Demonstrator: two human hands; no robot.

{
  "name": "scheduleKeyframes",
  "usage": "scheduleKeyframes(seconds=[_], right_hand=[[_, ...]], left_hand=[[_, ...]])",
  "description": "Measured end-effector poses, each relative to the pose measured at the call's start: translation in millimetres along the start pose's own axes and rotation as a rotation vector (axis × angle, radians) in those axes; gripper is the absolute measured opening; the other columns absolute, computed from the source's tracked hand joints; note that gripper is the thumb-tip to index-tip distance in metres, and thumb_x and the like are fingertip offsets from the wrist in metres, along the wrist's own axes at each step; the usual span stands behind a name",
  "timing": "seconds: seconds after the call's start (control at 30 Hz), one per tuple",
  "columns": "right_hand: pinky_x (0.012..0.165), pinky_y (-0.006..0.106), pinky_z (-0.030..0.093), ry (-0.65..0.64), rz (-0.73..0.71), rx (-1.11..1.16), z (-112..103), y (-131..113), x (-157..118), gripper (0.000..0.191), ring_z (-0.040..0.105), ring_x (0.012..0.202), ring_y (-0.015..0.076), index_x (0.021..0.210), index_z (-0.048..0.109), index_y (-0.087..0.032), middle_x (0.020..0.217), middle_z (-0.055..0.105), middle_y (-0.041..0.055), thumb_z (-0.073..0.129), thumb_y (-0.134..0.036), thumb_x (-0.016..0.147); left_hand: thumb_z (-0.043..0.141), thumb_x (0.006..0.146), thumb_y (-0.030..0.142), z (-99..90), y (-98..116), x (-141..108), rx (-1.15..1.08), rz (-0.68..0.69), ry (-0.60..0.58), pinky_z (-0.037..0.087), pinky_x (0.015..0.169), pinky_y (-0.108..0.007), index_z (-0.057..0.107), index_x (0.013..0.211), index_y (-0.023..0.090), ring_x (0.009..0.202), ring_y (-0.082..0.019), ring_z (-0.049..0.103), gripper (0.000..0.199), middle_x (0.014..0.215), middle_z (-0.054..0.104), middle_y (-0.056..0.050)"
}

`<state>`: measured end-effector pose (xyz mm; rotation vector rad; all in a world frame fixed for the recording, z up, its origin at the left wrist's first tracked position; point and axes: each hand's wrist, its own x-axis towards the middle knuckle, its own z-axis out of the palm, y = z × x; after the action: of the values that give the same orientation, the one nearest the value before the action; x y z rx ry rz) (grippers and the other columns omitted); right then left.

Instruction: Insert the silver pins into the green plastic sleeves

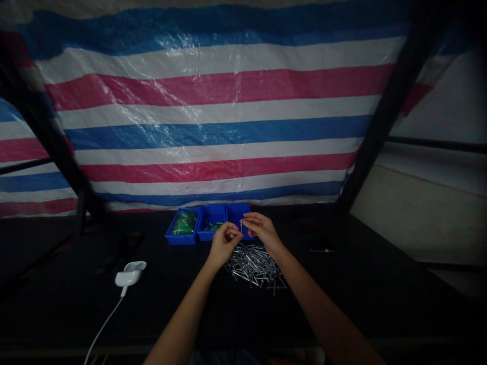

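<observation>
My left hand [223, 245] and my right hand [262, 230] meet above the blue bins. A thin silver metal pin [241, 226] stands upright between their fingertips, pinched by my right fingers. My left fingers curl in beside the pin, and they hide whatever they may hold. Just below my hands lies a loose pile of silver metal pins [254, 266]. Behind my hands stand three blue plastic bins side by side. The left bin [181, 239] holds a green bag, the middle bin [211, 215] holds small green parts, and my hands partly cover the right bin [239, 213].
The work surface is a black table [342, 304]. A white corded device [129, 274] sits to the left, its cable [102, 324] running toward the front edge. A dark phone [319, 247] lies to the right. A striped tarp [198, 126] hangs behind dark posts.
</observation>
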<state>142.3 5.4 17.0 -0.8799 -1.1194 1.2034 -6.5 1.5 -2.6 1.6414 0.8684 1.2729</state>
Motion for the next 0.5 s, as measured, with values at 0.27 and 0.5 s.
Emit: scheduleKeyframes(seconds=[0.27,0.5], right_hand=[[0.043,0.022,0.039,-0.01,-0.064,-0.089,-0.7,4.0,2.0,0.038,0.05,0.045,0.008,0.085,0.068,-0.017,0.071,0.066,0.0027,0.074,-0.04,0.056],[0.043,0.021,0.039,0.003,-0.08,-0.142,-6.6,3.5,4.8,0.037,0.05,0.044,0.0088,0.083,0.069,-0.015,0.063,0.065,0.0021,0.072,-0.041,0.057]], left_hand=[[0.065,0.072,0.029,-0.4,-0.9,-0.2,0.073,0.03,-0.02,0.033,0.054,-0.019,0.049,0.082,0.015,0.058,-0.008,0.05,0.023,0.071,0.061,0.0],[0.062,0.075,0.031,-3.1,-4.3,-0.7,0.186,0.04,0.03,0.036,0.056,-0.02,0.054,0.091,0.016,0.06,-0.009,0.052,0.024,0.073,0.061,0.0]])
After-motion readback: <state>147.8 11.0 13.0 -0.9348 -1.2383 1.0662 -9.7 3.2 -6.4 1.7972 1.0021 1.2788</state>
